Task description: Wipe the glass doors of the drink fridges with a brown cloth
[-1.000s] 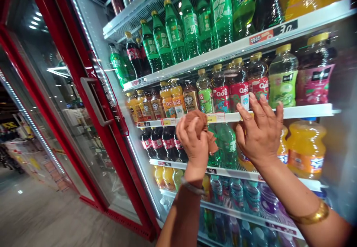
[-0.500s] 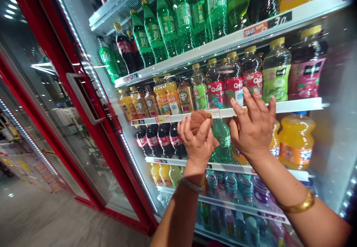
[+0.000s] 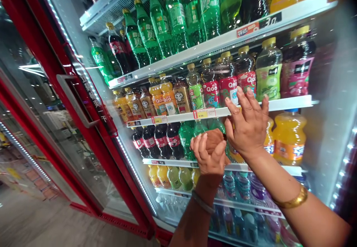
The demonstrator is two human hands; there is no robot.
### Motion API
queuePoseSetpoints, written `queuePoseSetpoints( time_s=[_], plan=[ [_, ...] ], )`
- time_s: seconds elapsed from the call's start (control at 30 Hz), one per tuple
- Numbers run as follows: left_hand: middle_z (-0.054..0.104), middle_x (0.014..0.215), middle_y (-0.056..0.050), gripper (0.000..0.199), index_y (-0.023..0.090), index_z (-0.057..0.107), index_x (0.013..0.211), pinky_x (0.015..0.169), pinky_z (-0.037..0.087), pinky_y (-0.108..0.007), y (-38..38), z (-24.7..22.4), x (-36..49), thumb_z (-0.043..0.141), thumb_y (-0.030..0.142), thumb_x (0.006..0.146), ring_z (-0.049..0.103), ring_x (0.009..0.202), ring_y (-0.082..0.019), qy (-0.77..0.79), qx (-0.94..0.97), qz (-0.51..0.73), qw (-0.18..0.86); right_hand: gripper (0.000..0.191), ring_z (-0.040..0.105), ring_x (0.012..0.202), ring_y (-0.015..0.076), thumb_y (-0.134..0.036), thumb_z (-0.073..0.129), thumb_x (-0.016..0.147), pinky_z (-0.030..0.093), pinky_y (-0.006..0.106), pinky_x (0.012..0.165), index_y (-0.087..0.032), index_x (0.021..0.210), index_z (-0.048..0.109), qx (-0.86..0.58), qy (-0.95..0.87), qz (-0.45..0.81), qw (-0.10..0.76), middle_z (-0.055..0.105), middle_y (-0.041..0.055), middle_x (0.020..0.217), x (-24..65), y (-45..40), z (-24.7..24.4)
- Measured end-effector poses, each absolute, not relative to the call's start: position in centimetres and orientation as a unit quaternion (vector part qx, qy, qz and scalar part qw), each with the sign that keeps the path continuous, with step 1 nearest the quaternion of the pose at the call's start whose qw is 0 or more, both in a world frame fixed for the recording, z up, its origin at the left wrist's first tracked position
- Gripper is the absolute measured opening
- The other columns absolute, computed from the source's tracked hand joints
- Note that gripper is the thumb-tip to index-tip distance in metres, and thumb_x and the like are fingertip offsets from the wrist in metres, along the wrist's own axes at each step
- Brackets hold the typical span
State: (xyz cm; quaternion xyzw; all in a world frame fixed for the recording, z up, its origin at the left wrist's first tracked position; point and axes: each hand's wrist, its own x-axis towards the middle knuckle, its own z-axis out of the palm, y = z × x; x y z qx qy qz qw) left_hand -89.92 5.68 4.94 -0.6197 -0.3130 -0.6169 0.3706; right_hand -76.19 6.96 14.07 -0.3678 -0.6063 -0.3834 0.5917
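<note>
A crumpled brown cloth is bunched in my left hand, whose fingers wrap round it. That hand is in front of the lower soda row, below a yellow price tag. My right hand is up and to the right, fingers spread, at the front edge of the middle shelf. Nothing shows in it. Behind its fingertips stand red-labelled Qoo bottles. A grey band circles my left wrist and a gold bangle my right.
Green bottles fill the shelf above. Dark cola bottles stand lower left, orange bottles lower right. A red door frame with a metal handle is at the left, beside the floor.
My left hand has moved down and right with the cloth, away from the middle shelf's edge. My right hand stays at the shelf edge, fingers spread. The view has shifted slightly.
</note>
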Motion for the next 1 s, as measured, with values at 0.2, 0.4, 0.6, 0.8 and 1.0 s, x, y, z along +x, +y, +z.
queuePoseSetpoints(
  time_s=[0.2, 0.4, 0.6, 0.8, 1.0],
  plan=[
    [0.045, 0.150, -0.009, 0.035, 0.031, 0.072, 0.115, 0.122, 0.039, -0.058, 6.1, 8.0, -89.6, 0.075, 0.012, 0.086, 0.045, 0.144, -0.030, -0.314, -0.599, -0.633, 0.376, 0.078, 0.023, 0.160, 0.0273, -0.023, 0.060, 0.096, 0.023, 0.056, 0.131, -0.027, 0.165, 0.024, -0.395, -0.633, -0.394, 0.537, 0.027, 0.0103, 0.170, -76.7, 6.4, 9.1],
    [0.039, 0.159, -0.012, 0.040, 0.027, 0.072, 0.113, 0.120, 0.031, -0.073, 4.9, 0.2, -88.3, 0.075, 0.004, 0.081, 0.040, 0.151, -0.037, -0.390, -0.588, -0.623, 0.338, 0.072, 0.028, 0.159, 0.0248, -0.019, 0.057, 0.096, 0.023, 0.050, 0.132, -0.024, 0.163, 0.032, -0.395, -0.641, -0.406, 0.517, 0.036, 0.0114, 0.166, -76.8, 5.9, 5.3],
    [0.037, 0.161, -0.015, 0.039, 0.026, 0.069, 0.122, 0.125, 0.026, -0.069, 5.7, 4.3, -89.1, 0.072, 0.008, 0.087, 0.034, 0.154, -0.037, -0.392, -0.558, -0.640, 0.354, 0.074, 0.033, 0.156, 0.0251, -0.023, 0.064, 0.094, 0.026, 0.050, 0.131, -0.026, 0.162, 0.034, -0.382, -0.638, -0.402, 0.535, 0.042, 0.0110, 0.163, -76.7, 5.7, 5.7],
    [0.046, 0.152, -0.013, 0.030, 0.026, 0.068, 0.117, 0.122, 0.036, -0.065, 5.7, 5.9, -88.5, 0.068, 0.012, 0.091, 0.042, 0.150, -0.033, -0.387, -0.545, -0.649, 0.364, 0.074, 0.033, 0.157, 0.0255, -0.024, 0.064, 0.094, 0.026, 0.051, 0.131, -0.025, 0.162, 0.035, -0.375, -0.643, -0.398, 0.536, 0.041, 0.0113, 0.163, -76.6, 5.7, 5.6],
    [0.047, 0.149, -0.013, 0.042, 0.033, 0.062, 0.127, 0.121, 0.040, -0.064, 4.9, -1.7, -87.5, 0.069, 0.018, 0.088, 0.047, 0.145, -0.035, -0.398, -0.558, -0.651, 0.326, 0.073, 0.033, 0.157, 0.0256, -0.016, 0.057, 0.094, 0.029, 0.053, 0.130, -0.026, 0.162, 0.033, -0.377, -0.649, -0.392, 0.532, 0.039, 0.0103, 0.164, -76.7, 5.7, 5.4]
  ],
)
